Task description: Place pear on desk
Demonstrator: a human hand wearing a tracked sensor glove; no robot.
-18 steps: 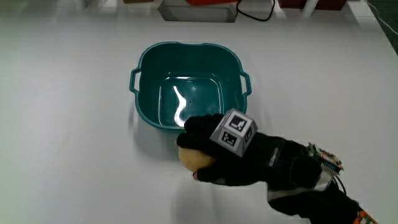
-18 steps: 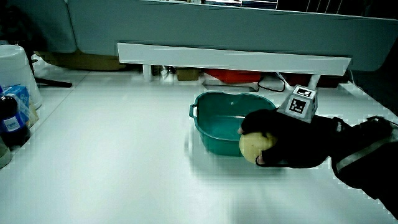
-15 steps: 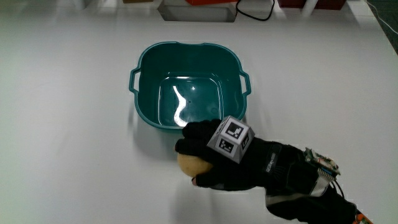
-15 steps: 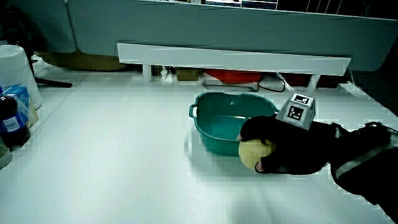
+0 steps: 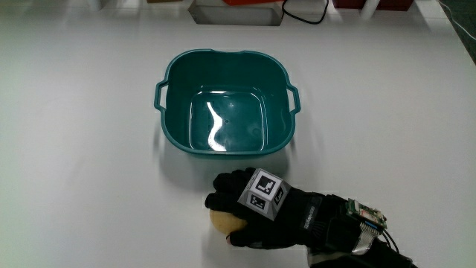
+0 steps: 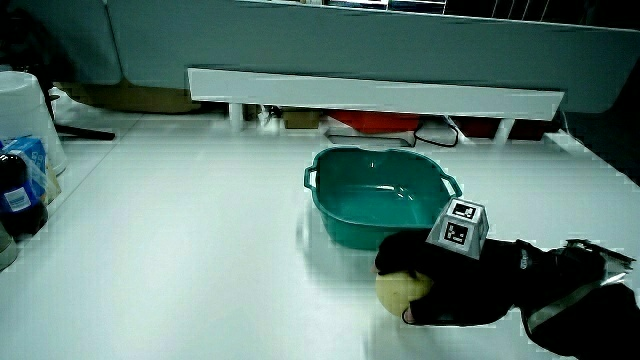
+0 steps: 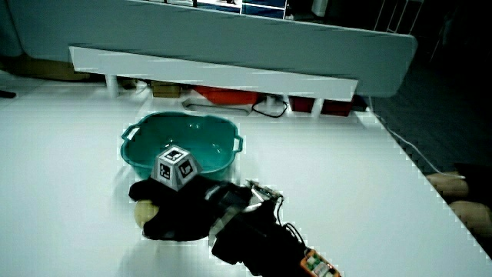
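On the white table, just nearer to the person than the teal basin, the hand lies low and palm-down, its fingers curled over the pear and holding it. The patterned cube rides on the back of the hand, and the forearm runs off toward the person's edge of the table. In both side views the hand sits right at the tabletop, with the pear showing pale under the fingertips; whether the fruit touches the surface cannot be told for sure. The pear is outside the basin, close to its nearer wall but apart from it. Bare tabletop spreads wide around the hand on the side away from the forearm. A dark bottle and a white container stand well apart at the table's edge in a side view.
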